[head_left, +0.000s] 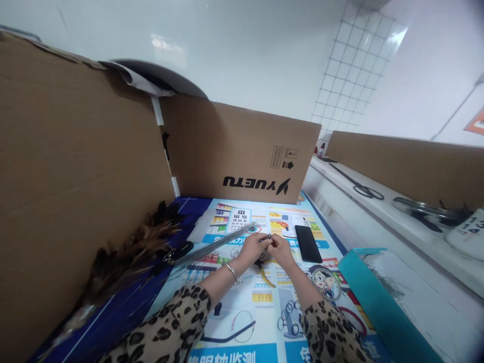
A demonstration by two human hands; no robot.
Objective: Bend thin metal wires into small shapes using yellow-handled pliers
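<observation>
My left hand and my right hand meet over a printed poster that covers the table. Both are closed in a pinch around a thin metal wire held between them. A bundle of long thin metal wires lies just left of my left hand, fanning out toward it. A silver bangle circles my left wrist. Both forearms wear leopard-print sleeves. A yellow curved piece lies on the poster under my hands.
A black phone lies right of my hands. Brown feathers pile at the left against cardboard walls. A teal box sits at the right. Scissors rest on the neighbouring white ledge.
</observation>
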